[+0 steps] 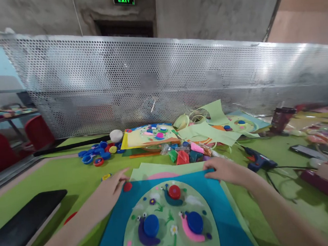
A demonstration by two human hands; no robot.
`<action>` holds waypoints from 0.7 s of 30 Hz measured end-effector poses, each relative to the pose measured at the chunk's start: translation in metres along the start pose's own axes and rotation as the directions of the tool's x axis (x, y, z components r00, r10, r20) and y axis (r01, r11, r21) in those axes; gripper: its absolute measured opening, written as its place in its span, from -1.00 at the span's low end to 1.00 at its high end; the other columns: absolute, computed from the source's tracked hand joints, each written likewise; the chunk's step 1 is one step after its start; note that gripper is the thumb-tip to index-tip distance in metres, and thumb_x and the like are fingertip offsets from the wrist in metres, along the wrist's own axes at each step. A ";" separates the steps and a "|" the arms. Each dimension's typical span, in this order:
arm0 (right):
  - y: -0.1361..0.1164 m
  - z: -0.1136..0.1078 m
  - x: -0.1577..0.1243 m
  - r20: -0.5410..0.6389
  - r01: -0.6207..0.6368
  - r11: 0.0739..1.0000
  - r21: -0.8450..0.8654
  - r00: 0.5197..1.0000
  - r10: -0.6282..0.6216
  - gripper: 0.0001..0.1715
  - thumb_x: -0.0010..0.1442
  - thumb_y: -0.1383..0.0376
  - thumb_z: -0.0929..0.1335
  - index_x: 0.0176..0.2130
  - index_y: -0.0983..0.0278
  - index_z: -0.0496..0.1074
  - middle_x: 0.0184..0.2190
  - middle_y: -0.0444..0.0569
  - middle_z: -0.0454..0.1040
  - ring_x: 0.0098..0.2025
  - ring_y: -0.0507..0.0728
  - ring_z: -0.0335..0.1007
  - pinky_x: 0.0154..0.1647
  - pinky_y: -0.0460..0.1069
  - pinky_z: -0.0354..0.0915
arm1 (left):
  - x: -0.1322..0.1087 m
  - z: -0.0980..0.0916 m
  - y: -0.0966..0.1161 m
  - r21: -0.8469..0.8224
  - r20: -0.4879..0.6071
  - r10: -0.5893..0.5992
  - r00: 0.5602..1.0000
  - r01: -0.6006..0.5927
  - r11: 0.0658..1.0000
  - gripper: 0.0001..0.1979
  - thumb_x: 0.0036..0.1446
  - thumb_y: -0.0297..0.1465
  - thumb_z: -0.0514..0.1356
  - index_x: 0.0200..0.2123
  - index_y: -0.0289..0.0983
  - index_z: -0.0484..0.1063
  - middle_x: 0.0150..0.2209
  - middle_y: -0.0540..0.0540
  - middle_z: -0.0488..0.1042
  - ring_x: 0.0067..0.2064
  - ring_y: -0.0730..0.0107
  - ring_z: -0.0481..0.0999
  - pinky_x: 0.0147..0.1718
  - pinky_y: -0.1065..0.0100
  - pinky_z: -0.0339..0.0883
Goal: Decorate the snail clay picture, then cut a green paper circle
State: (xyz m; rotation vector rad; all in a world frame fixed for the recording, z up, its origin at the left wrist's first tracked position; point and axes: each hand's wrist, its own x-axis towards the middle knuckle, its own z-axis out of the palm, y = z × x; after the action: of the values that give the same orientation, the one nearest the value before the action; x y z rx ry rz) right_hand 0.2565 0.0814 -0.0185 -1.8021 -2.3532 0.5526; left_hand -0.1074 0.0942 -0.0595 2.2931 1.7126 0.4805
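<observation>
A blue sheet lies before me, bearing a pale green rounded panel. On the panel are clay snails: a purple one and a pink one with blue bottle-cap shells, and a teal one with a red cap. Clay flowers and grass surround them. My right hand pinches the sheet's far right corner, thumb on top. My left hand is at the far left corner beside a red disc, fingers apart. Light green paper and a pink shape show beyond the sheet.
Bottle caps are heaped at left, near a black flat object. Bagged coloured clay, another decorated panel and paper scraps lie behind. At right are a glue gun with its cord and a power strip.
</observation>
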 end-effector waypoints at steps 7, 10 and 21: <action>-0.008 0.001 0.003 -0.033 -0.086 0.993 -0.084 0.996 0.083 -0.87 0.15 0.33 0.32 -0.27 0.32 0.43 -0.26 -0.01 0.48 -0.24 0.12 0.40 -0.24 0.00 0.28 | -0.008 -0.001 0.009 0.068 0.030 0.044 0.999 -0.046 0.997 -0.40 0.11 -0.16 -0.05 0.18 -0.31 0.14 -0.10 -0.25 0.51 -0.11 -0.06 0.49 -0.13 0.03 0.32; -0.010 0.003 0.002 -0.001 -0.118 0.985 -0.124 0.993 0.119 -0.83 0.21 0.28 0.31 -0.23 0.34 0.41 -0.24 -0.05 0.46 -0.25 0.09 0.41 -0.22 0.07 0.33 | -0.013 0.000 0.014 0.128 0.033 0.039 0.999 -0.043 0.991 -0.40 0.13 -0.18 -0.07 0.21 -0.32 0.08 -0.08 -0.29 0.49 -0.09 -0.08 0.48 -0.16 0.03 0.35; -0.017 0.004 0.001 0.037 -0.172 0.972 -0.160 0.983 0.180 -0.80 0.24 0.26 0.29 -0.17 0.33 0.39 -0.19 -0.03 0.45 -0.21 0.10 0.41 -0.20 0.08 0.36 | -0.025 0.011 0.021 0.322 0.029 0.125 0.992 -0.128 0.938 -0.45 0.17 -0.29 -0.17 0.22 -0.35 0.05 0.07 -0.24 0.38 0.02 0.01 0.43 -0.06 0.04 0.34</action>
State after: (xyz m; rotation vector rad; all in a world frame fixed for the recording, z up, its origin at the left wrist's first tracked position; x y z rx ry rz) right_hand 0.2393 0.0773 -0.0160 -2.1053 -2.3431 0.4505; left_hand -0.0906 0.0646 -0.0640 2.6405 1.7579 0.2230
